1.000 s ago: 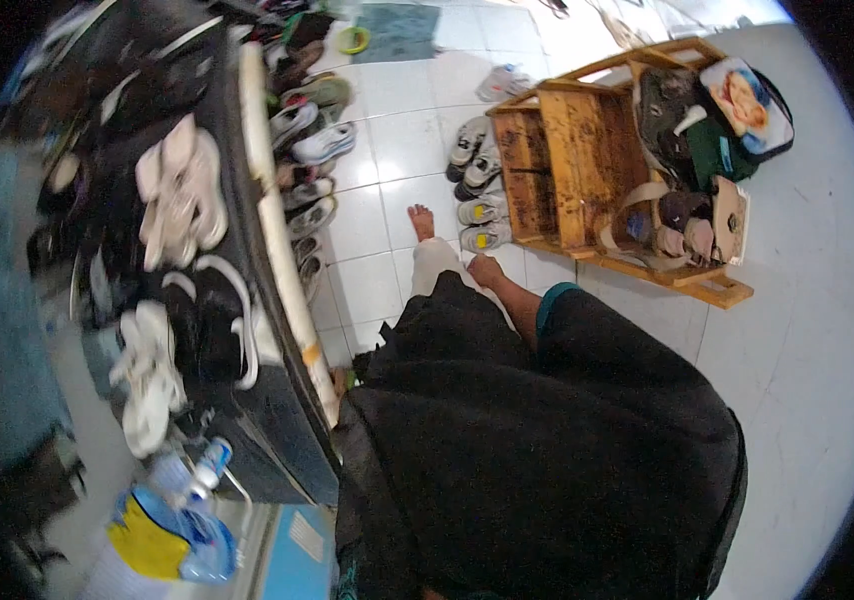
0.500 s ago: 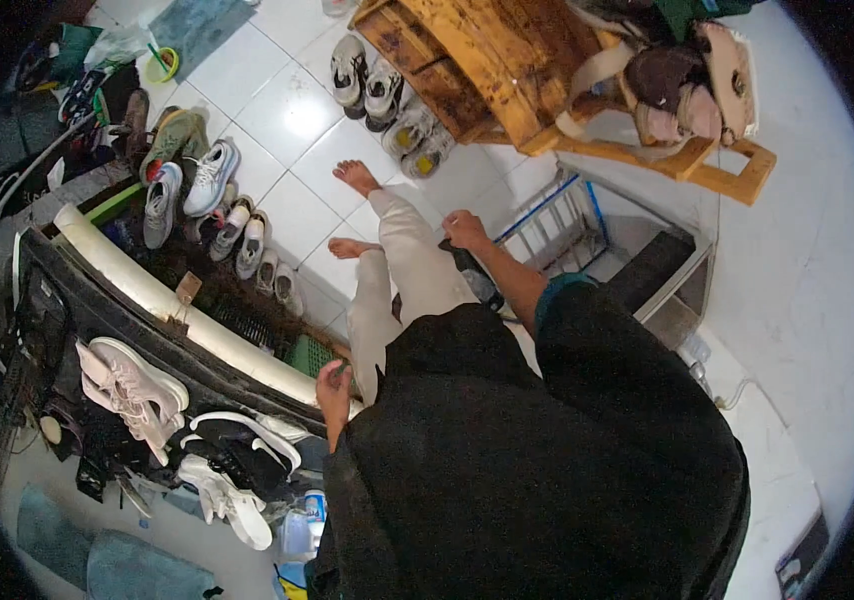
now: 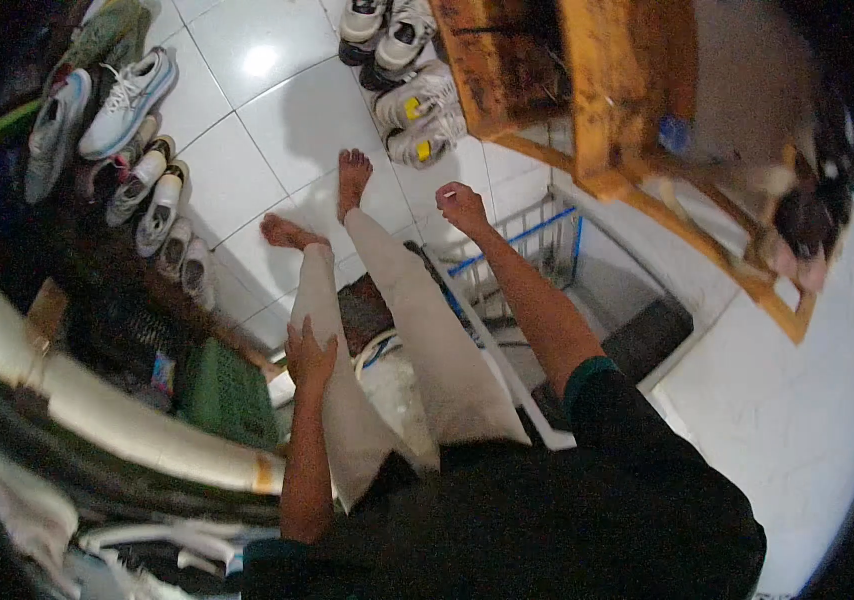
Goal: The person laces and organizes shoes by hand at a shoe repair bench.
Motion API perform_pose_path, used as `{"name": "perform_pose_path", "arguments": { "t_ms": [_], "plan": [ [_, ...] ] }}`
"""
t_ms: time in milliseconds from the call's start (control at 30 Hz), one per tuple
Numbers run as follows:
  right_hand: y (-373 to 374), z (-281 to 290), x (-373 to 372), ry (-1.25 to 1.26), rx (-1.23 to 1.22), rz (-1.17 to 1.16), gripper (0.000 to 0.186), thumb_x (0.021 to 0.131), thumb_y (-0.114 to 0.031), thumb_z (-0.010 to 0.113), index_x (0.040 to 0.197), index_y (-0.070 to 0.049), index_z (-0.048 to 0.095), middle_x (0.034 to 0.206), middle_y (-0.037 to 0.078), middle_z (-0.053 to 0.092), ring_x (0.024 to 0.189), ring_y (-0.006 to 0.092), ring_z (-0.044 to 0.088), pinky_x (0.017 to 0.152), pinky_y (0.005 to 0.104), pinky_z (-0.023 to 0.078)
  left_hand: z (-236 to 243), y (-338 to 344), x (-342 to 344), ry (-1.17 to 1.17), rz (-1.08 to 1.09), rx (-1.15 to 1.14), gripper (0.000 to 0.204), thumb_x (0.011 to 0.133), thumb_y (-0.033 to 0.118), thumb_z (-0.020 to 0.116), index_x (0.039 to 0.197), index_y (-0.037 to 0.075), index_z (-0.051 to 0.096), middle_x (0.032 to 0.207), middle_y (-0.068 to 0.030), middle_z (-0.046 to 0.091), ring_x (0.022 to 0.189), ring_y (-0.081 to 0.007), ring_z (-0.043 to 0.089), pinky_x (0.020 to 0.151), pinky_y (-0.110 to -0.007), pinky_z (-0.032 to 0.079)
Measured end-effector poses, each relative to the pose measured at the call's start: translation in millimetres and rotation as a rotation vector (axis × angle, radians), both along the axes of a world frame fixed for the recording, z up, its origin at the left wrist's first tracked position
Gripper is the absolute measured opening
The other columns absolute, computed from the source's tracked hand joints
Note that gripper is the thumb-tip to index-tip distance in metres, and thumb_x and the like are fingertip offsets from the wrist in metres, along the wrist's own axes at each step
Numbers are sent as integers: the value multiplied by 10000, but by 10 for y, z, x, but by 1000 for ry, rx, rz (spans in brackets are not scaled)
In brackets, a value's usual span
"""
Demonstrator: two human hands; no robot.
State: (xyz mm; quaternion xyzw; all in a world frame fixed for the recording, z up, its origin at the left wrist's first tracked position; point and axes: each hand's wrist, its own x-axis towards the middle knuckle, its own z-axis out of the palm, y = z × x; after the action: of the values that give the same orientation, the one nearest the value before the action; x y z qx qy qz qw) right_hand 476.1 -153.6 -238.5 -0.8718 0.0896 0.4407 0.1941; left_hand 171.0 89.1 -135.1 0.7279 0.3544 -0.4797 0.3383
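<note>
Just left of the frame's middle, the left hand is showing spread fingers over the lower left leg of the beige trousers; whether it is pressing on the cloth, I cannot tell. The trousers are running through the centre of the frame, down to a black shirt at the bottom, with two bare feet standing on white floor tiles above.

Slightly above and right of centre, the right hand is curling its fingers inward. A small pale spot is showing at them, and I cannot tell whether it is holding anything. Just below it, a metal frame with a blue rail is standing.

Toward the upper centre, pale shoes with yellow patches are sitting beside a stained wooden rack. Along the upper left, a white lace-up shoe is leaning among others. At lower left, a green basket is resting behind a pale, tube-like bar.
</note>
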Motion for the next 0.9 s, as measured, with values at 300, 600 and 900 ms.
{"name": "perform_pose_path", "arguments": {
  "t_ms": [300,600,900],
  "plan": [
    [361,-1487,367,-360,57,190,610,738,-332,739,1179,-6,472,1055,209,614,991,322,608,885,398,468,-1083,-359,700,-349,562,-281,457,927,296,550,1310,51,506,1256,-234,557,1156,-378,547,968,-421,426],
    [940,-1498,-120,-449,109,-134,824,716,-260,740,1365,-49,278,1277,232,478,1194,355,477,1016,406,365,-1236,-71,471,-316,795,-298,440,920,263,572,1306,62,512,1205,-211,598,1027,-304,630,873,-370,489],
    [692,-1670,384,-319,21,-142,679,711,-485,733,1193,-28,591,1126,186,637,1066,318,603,926,390,449,-1268,-181,638,-336,766,-373,396,927,225,567,1290,71,536,1190,-180,613,999,-250,635,832,-346,505]
  ]
}}
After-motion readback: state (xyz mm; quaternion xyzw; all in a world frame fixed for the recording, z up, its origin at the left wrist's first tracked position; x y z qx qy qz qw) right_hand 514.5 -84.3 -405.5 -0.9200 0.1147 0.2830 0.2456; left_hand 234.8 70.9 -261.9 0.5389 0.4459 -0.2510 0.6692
